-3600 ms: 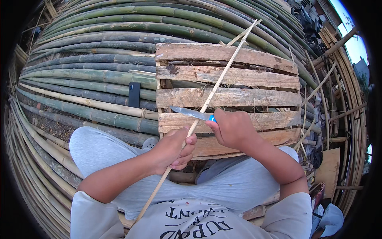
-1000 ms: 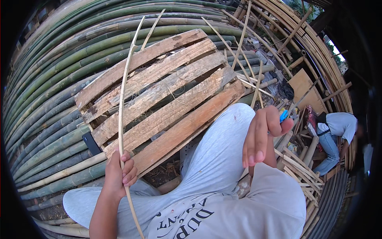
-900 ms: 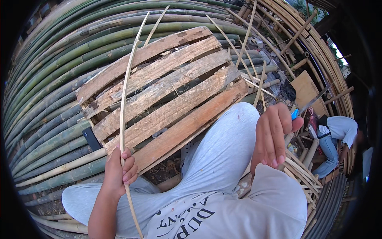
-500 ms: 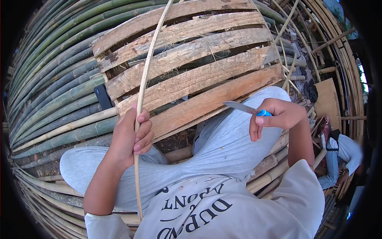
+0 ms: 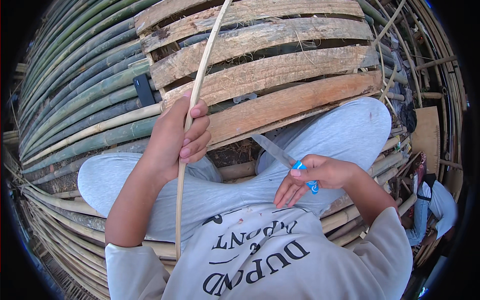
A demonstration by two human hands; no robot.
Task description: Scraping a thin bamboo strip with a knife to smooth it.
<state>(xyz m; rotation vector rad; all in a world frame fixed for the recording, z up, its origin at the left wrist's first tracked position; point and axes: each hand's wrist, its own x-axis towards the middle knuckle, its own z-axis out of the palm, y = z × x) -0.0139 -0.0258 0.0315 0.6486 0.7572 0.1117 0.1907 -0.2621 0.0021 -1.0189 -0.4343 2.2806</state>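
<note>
Wrapped round a long, thin bamboo strip (image 5: 202,70), my left hand (image 5: 182,132) holds it upright over my left thigh. The strip's upper end runs out of the picture at the top, and its lower end comes down by my shirt. In my right hand (image 5: 312,180) is a knife (image 5: 275,150) with a blue patterned handle, pinched between thumb and forefinger while the other fingers hang loosely extended. The blade points up and left, over the gap between my knees, apart from the strip.
A low slatted wooden platform (image 5: 295,107) lies in front of my legs. Green bamboo poles (image 5: 90,85) are stacked at left, with a dark phone (image 5: 144,90) on them. Thinner poles (image 5: 65,220) lie behind at left. Another person (image 5: 437,207) bends over at the far right.
My right hand has come down and left with the knife, bringing it nearer my lap. The view has shifted somewhat, and my left hand keeps its hold on the strip.
</note>
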